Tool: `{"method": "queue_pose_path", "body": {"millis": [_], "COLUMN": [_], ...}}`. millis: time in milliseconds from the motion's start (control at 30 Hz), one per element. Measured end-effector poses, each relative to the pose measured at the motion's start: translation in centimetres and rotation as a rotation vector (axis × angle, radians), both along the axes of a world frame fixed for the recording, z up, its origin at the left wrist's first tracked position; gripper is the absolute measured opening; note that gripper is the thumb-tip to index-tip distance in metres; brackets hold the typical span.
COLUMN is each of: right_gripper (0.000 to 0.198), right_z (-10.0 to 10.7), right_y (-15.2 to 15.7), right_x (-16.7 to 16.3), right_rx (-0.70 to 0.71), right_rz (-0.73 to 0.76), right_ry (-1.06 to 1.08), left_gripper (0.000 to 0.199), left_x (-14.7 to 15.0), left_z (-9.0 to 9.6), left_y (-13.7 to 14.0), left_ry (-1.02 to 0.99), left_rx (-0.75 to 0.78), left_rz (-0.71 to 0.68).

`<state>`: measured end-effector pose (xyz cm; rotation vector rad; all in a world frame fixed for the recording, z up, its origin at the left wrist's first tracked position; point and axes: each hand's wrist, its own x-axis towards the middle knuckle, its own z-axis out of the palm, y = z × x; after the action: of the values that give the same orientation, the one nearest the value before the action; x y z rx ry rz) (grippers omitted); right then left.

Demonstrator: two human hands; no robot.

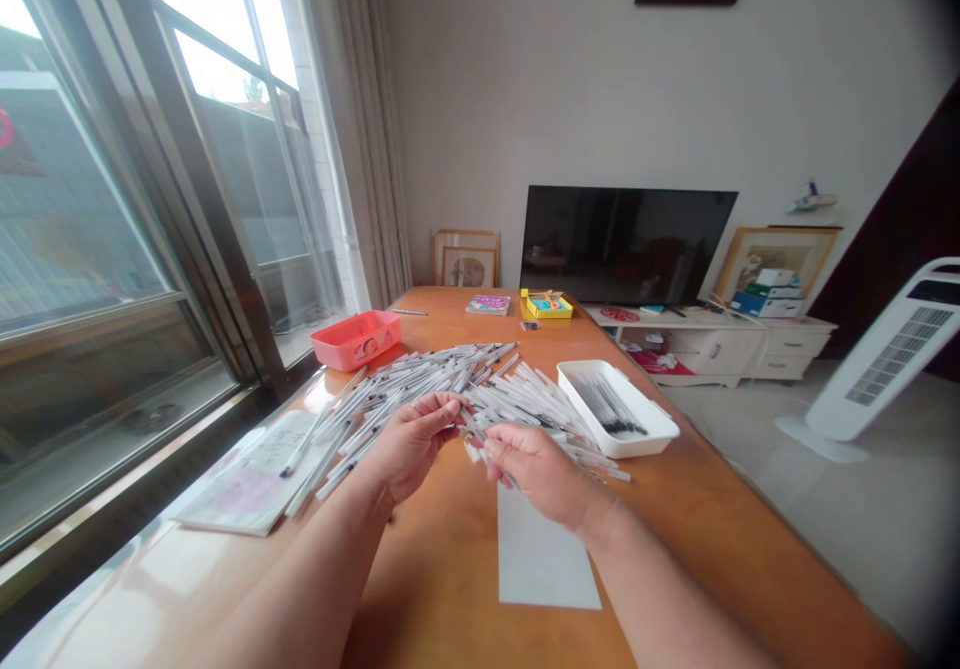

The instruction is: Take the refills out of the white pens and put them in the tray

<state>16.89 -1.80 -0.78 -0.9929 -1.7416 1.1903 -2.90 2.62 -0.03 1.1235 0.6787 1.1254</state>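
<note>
Both hands meet over the near edge of a heap of pens [420, 374]. My left hand [420, 439] is closed, thumb and fingertips pinching one end of a slim pen. My right hand [532, 464] wraps round the barrel of that pen [471, 421], which slants between the two hands; its finer parts are too small to make out. Clear and whitish pen barrels [536, 394] lie loosely just beyond my right hand. A white sheet of paper [544, 554] lies flat on the table below that hand.
A white tray [660, 434] to the right holds thin dark-tipped sticks. At the far left stands a red plastic basket [356, 342]. A booklet [247, 479] lies left, with pens across it. Farther back on the wooden table [442, 589] are a magazine [487, 305] and a yellow box [550, 307].
</note>
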Motion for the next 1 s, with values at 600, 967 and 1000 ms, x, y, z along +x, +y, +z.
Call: {"method": "queue_pose_path", "body": {"millis": [600, 967, 1000], "right_gripper": [0.035, 0.029, 0.028], "right_z": [0.5, 0.7, 0.6], "right_y": [-0.4, -0.3, -0.3], "right_x": [-0.1, -0.5, -0.5], "right_rx": [-0.132, -0.097, -0.098], "right_rz": [0.103, 0.012, 0.001], "right_ry": [0.205, 0.183, 0.170], "left_gripper": [0.016, 0.029, 0.027], "left_x": [0.0, 0.5, 0.5], "left_z": [-0.4, 0.0, -0.1], "left_y": [0.1, -0.5, -0.5], "left_ry": [-0.072, -0.033, -0.022], "left_rx": [-0.025, -0.053, -0.050], "left_rz": [0.005, 0.046, 0.060]}}
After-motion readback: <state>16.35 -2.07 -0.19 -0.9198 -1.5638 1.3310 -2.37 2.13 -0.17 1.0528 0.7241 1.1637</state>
